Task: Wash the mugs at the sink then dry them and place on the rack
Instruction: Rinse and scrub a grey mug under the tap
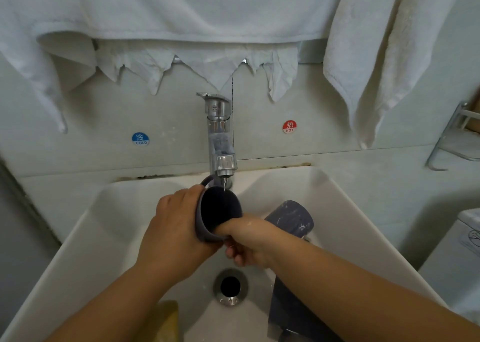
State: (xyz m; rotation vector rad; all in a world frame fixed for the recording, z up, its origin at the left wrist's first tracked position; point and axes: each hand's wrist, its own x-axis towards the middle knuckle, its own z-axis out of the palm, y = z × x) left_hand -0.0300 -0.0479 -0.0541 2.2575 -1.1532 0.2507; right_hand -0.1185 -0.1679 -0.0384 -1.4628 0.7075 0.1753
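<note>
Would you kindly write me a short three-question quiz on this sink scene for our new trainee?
1. True or false: the left hand holds the dark mug from outside, under the tap.
2. Where are the right hand's fingers? A) on the tap lever B) inside the mug C) on a towel
3. Fill in: a second mug lies in the ____.

Key:
1. True; a thin stream of water falls into the mug.
2. B
3. sink, to the right of the held mug.
</note>
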